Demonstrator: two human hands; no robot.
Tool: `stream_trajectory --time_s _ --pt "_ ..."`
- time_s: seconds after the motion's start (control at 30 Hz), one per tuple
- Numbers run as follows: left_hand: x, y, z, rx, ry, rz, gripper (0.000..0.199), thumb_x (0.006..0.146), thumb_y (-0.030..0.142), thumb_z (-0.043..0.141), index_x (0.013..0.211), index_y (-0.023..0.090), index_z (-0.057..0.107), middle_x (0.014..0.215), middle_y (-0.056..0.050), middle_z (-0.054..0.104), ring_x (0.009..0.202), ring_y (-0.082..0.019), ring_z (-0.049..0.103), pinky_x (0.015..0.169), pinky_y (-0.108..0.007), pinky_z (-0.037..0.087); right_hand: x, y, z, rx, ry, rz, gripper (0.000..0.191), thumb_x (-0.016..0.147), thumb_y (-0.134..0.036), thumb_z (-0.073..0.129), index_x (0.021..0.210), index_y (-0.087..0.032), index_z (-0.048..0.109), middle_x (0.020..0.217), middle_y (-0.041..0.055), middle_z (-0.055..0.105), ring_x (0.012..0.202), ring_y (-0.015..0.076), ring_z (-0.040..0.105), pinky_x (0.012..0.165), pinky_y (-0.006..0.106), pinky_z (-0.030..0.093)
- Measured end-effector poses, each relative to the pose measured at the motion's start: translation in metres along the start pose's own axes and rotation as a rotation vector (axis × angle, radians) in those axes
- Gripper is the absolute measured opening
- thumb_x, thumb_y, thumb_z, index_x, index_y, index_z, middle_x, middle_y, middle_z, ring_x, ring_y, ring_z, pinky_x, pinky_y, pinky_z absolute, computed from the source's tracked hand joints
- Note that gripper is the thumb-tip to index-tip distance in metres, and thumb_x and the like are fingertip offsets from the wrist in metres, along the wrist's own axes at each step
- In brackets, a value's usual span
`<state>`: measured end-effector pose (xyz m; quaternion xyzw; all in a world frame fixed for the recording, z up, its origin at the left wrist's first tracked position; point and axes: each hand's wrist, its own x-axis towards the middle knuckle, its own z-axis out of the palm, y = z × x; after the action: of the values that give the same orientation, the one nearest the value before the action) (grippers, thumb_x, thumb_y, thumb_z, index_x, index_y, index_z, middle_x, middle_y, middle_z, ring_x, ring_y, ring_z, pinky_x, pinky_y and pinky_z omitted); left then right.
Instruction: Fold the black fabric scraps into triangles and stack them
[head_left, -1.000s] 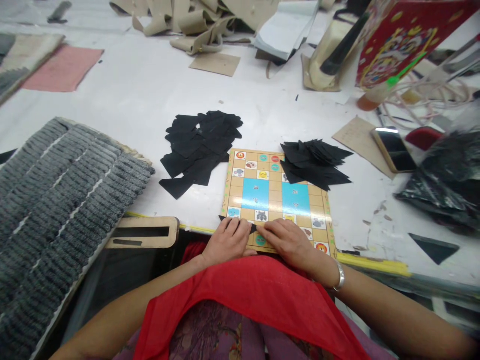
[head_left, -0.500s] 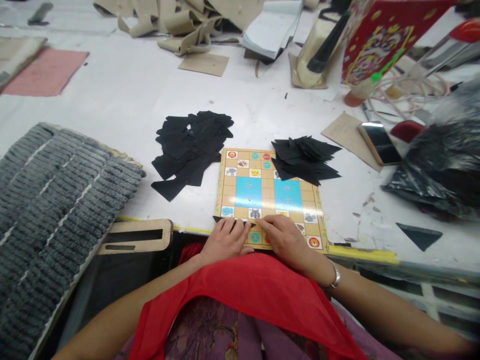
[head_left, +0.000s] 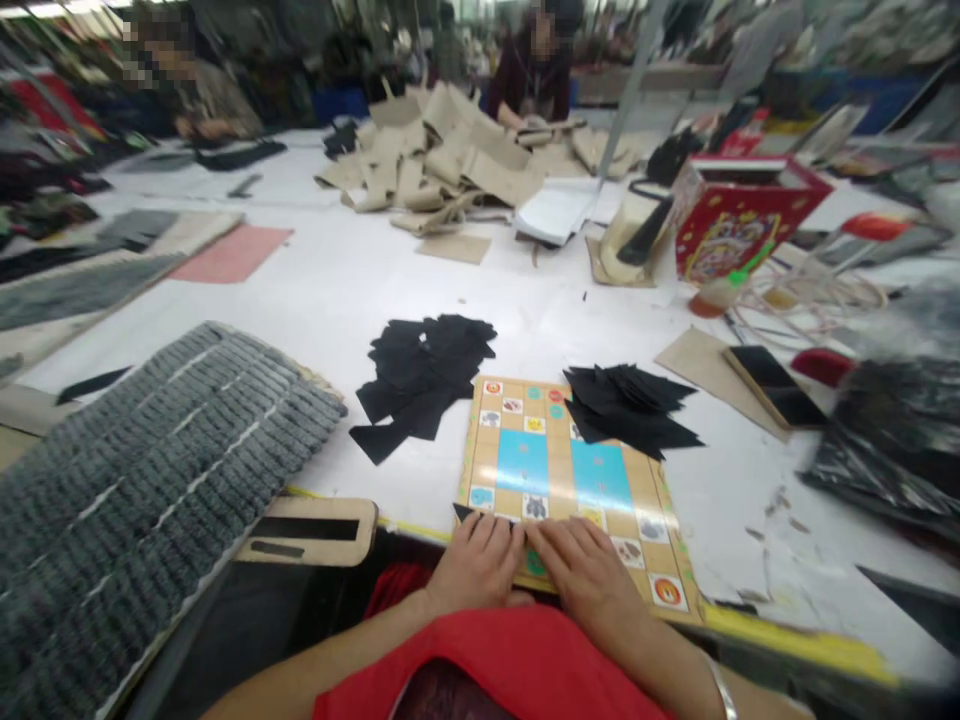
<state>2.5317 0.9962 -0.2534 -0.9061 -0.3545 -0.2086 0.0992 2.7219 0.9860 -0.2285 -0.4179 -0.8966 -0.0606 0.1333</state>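
Note:
A black triangular piece of thin sheet material (head_left: pixel 463 512) lies along the near edge of a printed game board (head_left: pixel 487 460) with animal pictures. My left hand (head_left: pixel 478 556) presses on it with fingers together, covering most of it. Close beside it, my right hand (head_left: pixel 583 560) has its fingers together, the fingertips meeting the piece's right end. The thumbs are mostly hidden. Beyond the board's left corner spreads a pile of black pieces (head_left: pixel 427 370). A second stack of black pointed pieces (head_left: pixel 626 400) overlaps the board's far right corner.
Grey ribbed knit material (head_left: pixel 202 450) lies at the left, beside a slotted wooden template (head_left: pixel 315 530). To the right are a phone (head_left: pixel 776 385), black plastic wrapping (head_left: pixel 877 455) and a red box (head_left: pixel 731 220). Beige scraps (head_left: pixel 450 160) are heaped at the back, where people sit.
The view has tilted up, bringing people and the far side of the table into sight. Both hands stay together at the board's near edge, on the black piece.

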Motion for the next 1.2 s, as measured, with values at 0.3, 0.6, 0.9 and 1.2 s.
stream_trajectory --time_s 0.3,0.6,0.9,1.2 --pt "0.028 -0.064 -0.026 -0.142 0.028 -0.216 0.03 0.089 0.027 0.041 0.111 0.011 0.054 0.107 -0.012 0.059 0.099 -0.02 0.053 0.088 -0.035 0.046 0.001 0.064 -0.004 -0.244 0.134 0.066 0.042 0.075 -0.002 0.039 0.111 -0.016 0.057 0.112 0.0105 0.06 0.101 0.0244 0.053 0.091 0.047 0.039" --pt "0.11 -0.197 0.009 0.117 -0.225 -0.277 0.022 0.082 0.006 0.042 0.094 0.01 0.061 0.094 -0.012 0.06 0.095 -0.024 0.054 0.078 -0.037 0.045 0.013 0.075 -0.002 -0.187 0.211 0.089 0.035 0.081 -0.008 0.039 0.111 -0.014 0.055 0.108 0.0133 0.059 0.097 0.0258 0.054 0.084 0.045 0.044" --pt "0.118 -0.229 0.019 0.054 -0.197 -0.435 0.025 0.088 0.016 0.04 0.091 0.013 0.065 0.087 -0.009 0.064 0.08 -0.019 0.06 0.07 -0.029 0.047 0.017 0.093 0.017 -0.044 0.184 0.18 0.027 0.087 -0.021 0.04 0.106 -0.013 0.058 0.104 0.013 0.059 0.093 0.0218 0.057 0.08 0.037 0.05" --pt "0.035 -0.09 -0.018 -0.114 -0.149 0.027 0.024 0.089 0.015 0.038 0.095 0.015 0.062 0.095 -0.009 0.064 0.085 -0.016 0.057 0.073 -0.029 0.047 0.05 0.082 -0.001 0.233 0.156 0.302 0.024 0.09 -0.024 0.04 0.104 -0.015 0.058 0.099 0.0107 0.06 0.092 0.02 0.057 0.082 0.037 0.049"
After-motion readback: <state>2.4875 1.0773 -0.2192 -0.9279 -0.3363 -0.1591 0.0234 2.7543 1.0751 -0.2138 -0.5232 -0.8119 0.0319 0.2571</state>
